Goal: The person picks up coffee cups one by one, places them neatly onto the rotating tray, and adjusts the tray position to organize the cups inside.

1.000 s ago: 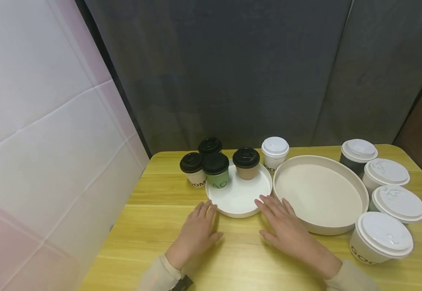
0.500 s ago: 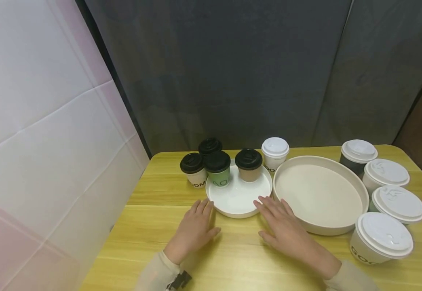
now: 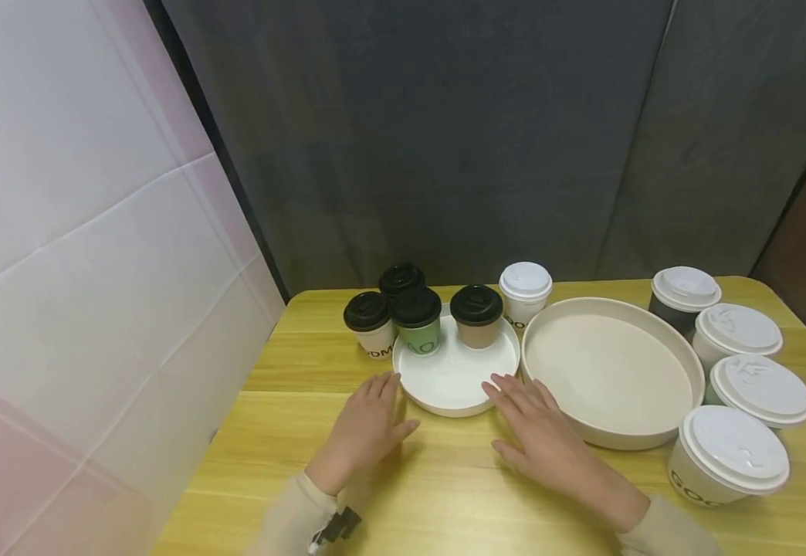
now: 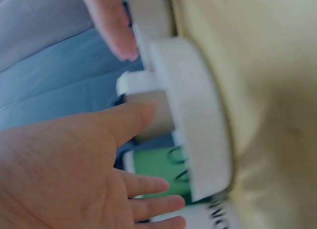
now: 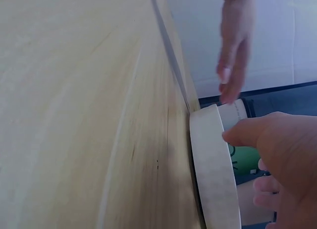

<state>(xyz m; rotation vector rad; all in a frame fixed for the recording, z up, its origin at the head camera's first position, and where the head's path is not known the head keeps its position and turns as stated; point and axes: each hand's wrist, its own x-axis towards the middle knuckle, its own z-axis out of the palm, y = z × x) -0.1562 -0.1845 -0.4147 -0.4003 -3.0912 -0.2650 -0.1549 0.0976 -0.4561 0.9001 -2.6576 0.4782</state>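
A white round tray point(image 3: 445, 386) lies on the table, bearing a green paper cup point(image 3: 420, 340) and a brown paper cup point(image 3: 477, 333), both upright with black lids. My left hand point(image 3: 364, 425) has its fingers extended, tips right at the tray's left front rim. On the other side, my right hand point(image 3: 542, 436) spreads its fingers, with the tips overlapping the right front rim in the head view. Neither hand holds anything. In the left wrist view, the thumb and fingers of the left hand point(image 4: 74, 164) point toward the tray's side wall point(image 4: 195, 120).
A larger beige tray point(image 3: 611, 371) adjoins on the right. Several white-lidded cups, the nearest a large white cup point(image 3: 726, 455), line its right side. A small white cup point(image 3: 524, 297) stands behind, and a cream cup with black lid point(image 3: 375, 340) is left of the white tray.
My left hand has shifted slightly left and away. The green and brown cups appear a little further right on the tray. The right hand has barely moved.
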